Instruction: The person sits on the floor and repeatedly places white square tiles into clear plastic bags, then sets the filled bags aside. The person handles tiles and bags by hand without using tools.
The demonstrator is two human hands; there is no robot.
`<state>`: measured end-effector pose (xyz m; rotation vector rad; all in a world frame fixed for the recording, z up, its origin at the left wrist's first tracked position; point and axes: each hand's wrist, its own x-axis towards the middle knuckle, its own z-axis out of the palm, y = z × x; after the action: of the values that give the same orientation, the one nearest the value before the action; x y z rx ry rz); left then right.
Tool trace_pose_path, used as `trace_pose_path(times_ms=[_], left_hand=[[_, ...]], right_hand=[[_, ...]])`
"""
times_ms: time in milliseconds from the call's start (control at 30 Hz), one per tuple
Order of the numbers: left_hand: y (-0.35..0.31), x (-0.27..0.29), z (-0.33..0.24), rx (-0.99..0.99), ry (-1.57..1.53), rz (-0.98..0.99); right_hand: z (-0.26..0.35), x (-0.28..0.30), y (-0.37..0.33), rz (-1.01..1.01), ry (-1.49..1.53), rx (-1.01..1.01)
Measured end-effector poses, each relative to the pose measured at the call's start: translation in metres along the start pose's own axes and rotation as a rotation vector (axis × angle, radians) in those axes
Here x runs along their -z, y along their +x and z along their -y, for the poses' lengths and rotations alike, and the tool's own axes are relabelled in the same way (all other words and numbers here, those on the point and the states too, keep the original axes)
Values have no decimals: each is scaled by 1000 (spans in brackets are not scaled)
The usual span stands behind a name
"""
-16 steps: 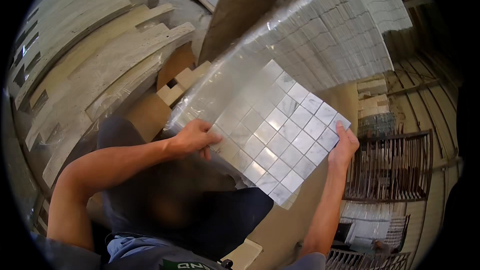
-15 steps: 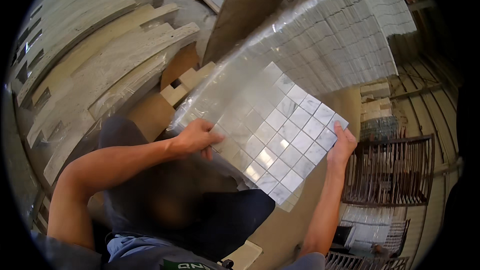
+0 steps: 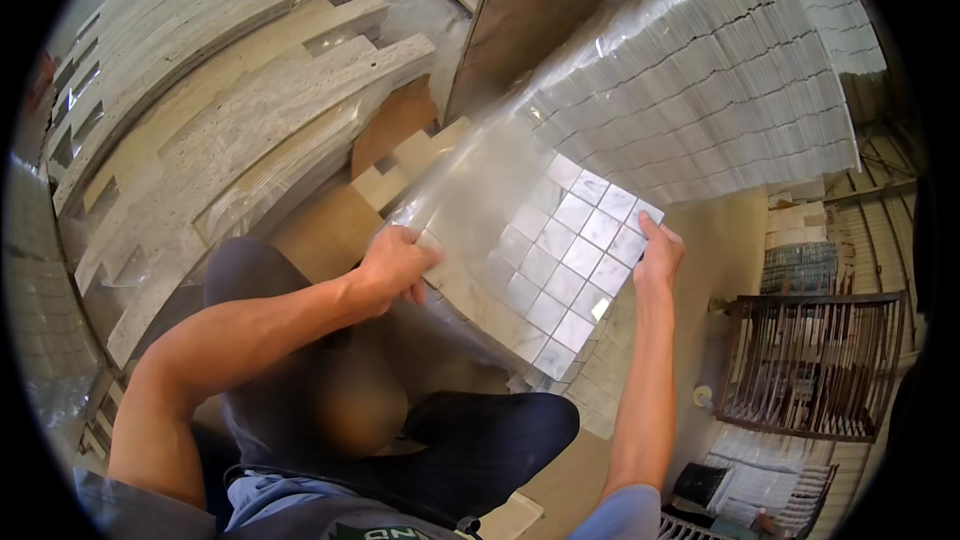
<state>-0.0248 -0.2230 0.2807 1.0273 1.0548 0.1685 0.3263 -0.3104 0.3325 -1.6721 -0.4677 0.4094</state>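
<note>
A sheet of white marble mosaic tile (image 3: pixel 565 258), made of small grey-veined squares, is held in front of me by opposite edges. My left hand (image 3: pixel 397 268) is closed at its left corner, the fingers pinching the edge. At the right corner my right hand (image 3: pixel 659 250) grips the sheet, thumb laid on the tile face. A hazy blur covers the left part of the sheet, so its tiles there are hard to make out. Below its right lower edge more pale square-tile sheeting (image 3: pixel 592 380) shows. My bent knees are beneath my forearms.
A tall stack of tile sheets (image 3: pixel 690 80) stands just beyond, beside an upright brown board (image 3: pixel 535 15). Long pale stone pieces with notched ends (image 3: pixel 240 130) are piled at left. Slatted brown racks (image 3: pixel 810 365) stand at right. Wooden blocks (image 3: pixel 400 170) lie near my left hand.
The mosaic sheet has tilted and now looks narrower. My right hand has come slightly left and up with its corner. The whole view has shifted a little; both hands keep their grip.
</note>
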Motion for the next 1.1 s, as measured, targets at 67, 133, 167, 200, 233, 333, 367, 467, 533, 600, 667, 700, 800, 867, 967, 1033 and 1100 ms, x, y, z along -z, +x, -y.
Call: trace_pose_path(times_ms=[67, 133, 167, 200, 233, 333, 367, 467, 533, 600, 667, 700, 800, 867, 967, 1033, 1100], left_hand=[[9, 5, 4, 6, -21, -27], [18, 6, 9, 3, -60, -52], [22, 7, 12, 3, -79, -63], [25, 9, 14, -7, -85, -69], [25, 9, 14, -13, -91, -71], [33, 10, 18, 17, -77, -80], [34, 12, 16, 15, -59, -51], [28, 13, 10, -11, -18, -22], [24, 14, 10, 4, 28, -18], [21, 17, 9, -36, 138, -29], [21, 20, 6, -134, 438, -82], [22, 24, 5, -214, 682, -134], [12, 22, -8, -413, 1249, -378], [12, 20, -11, -556, 1198, -461], [23, 16, 2, -538, 1056, -395], [34, 13, 14, -560, 1042, -333], [42, 16, 23, -590, 1070, -333]], right_hand=[[-7, -6, 5, -3, -18, -35], [-18, -10, 10, -10, -28, -60], [-24, -10, 13, -15, -30, -68], [-29, -9, 15, -21, -32, -76], [-33, -8, 16, -22, -44, -113], [-51, 1, 21, -68, -86, -205], [-64, 5, 28, -109, -104, -212], [-89, 19, 36, -104, -241, -195], [-94, 27, 34, -34, -281, -173], [-95, 31, 25, -13, -262, -190], [-96, 37, 12, -18, -363, -84], [-96, 40, 7, 14, -321, -117], [-110, 52, -5, -63, -266, -149], [-125, 50, -1, 30, -251, -202], [-136, 18, -16, -14, -329, -135], [-135, 2, -20, -109, -460, -137], [-127, -2, -22, -52, -499, -119]])
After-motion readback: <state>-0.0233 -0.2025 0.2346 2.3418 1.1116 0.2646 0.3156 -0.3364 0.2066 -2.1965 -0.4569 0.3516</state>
